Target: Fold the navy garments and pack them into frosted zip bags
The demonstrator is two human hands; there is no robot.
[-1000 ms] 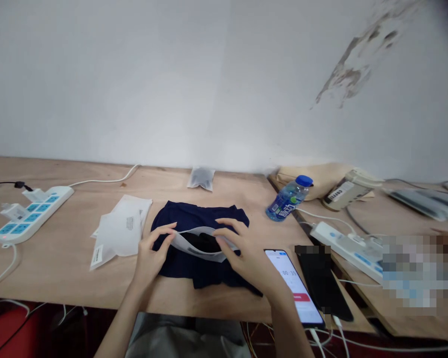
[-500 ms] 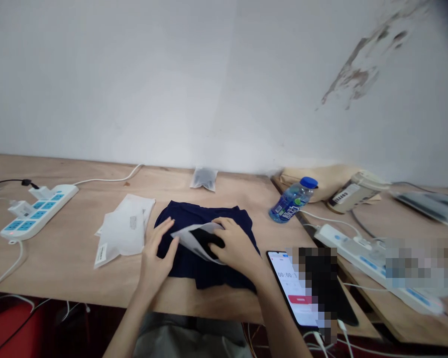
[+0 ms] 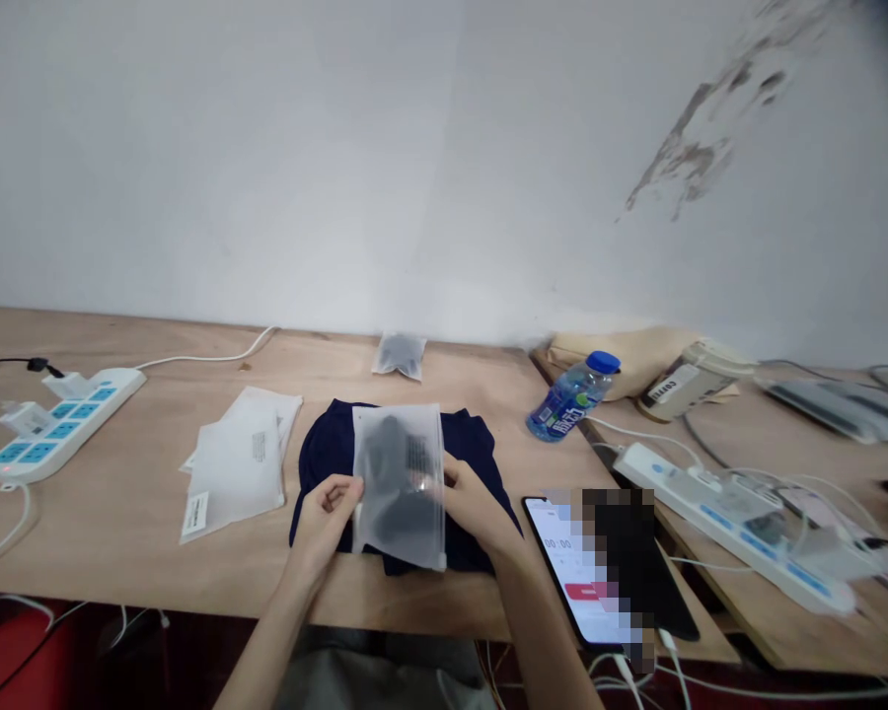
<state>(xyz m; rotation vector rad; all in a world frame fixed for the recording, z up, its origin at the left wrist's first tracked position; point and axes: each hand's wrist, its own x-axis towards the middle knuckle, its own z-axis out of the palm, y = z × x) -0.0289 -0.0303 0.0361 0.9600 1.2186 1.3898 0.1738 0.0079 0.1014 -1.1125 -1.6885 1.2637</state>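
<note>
A frosted zip bag (image 3: 398,493) with something dark inside is held up over a navy cloth (image 3: 470,434) spread on the table. My left hand (image 3: 327,513) pinches the bag's left edge between thumb and curled fingers. At the bag's right edge, the side with the slider, is my right hand (image 3: 478,503); some of its fingers pass behind or into the bag and show only faintly. Overlapping frosted bags (image 3: 237,459) lie left of the cloth. A small bag with dark contents (image 3: 400,355) rests near the wall.
A power strip (image 3: 66,424) stands at the left. To the right are a blue-capped bottle (image 3: 573,396), a lit phone (image 3: 577,582), a coffee cup (image 3: 688,383), a beige bag (image 3: 622,355) and another power strip (image 3: 732,528) with white cables.
The bag has turned from tilted with its mouth gaping to upright and flat-facing. My left hand, earlier open beside it, has closed on its left edge.
</note>
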